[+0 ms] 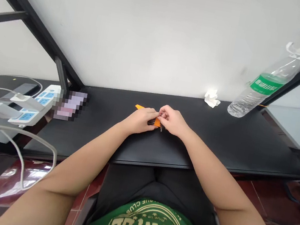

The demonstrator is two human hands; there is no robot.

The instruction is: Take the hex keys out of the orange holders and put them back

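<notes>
Both my hands meet over the middle of a black table (220, 139). My left hand (140, 119) is closed, its fingers pinching a small orange and black object (156, 122). My right hand (173, 121) is closed on the same object from the other side. Most of that object is hidden between my fingers. A second flat orange piece (139, 107) lies on the table just beyond my left hand.
A clear plastic bottle with a green label (263, 87) leans at the table's back right. A crumpled white tissue (211, 98) lies near the wall. A white power strip with plugs and grey cables (28, 105) sits at the left. Black frame bars rise on both sides.
</notes>
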